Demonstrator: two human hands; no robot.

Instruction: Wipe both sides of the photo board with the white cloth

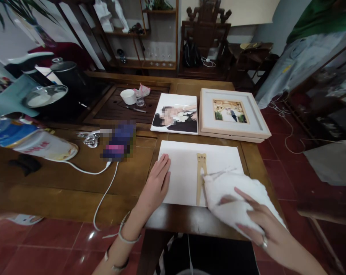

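A white rectangular panel [181, 172] lies flat near the table's front edge. Down its middle runs a gold-coloured, two-legged stand piece [202, 162] with small screws at its top. My left hand [160, 177] rests on the panel's left edge, fingers stretched out and close together. In my right hand [253, 215] is a white cloth [233, 191], bunched over the panel's lower right part and hanging past its edge. The right fingers are partly sunk in the cloth and a little blurred. A ring shows on that hand.
Behind the panel lie a photo panel [175, 116] and a pale wooden picture frame [233, 128]. To the left are a phone [119, 141] with a white cable, a large bottle [46, 143], a white cup [128, 96] and pots. A person [301, 57] stands at the far right.
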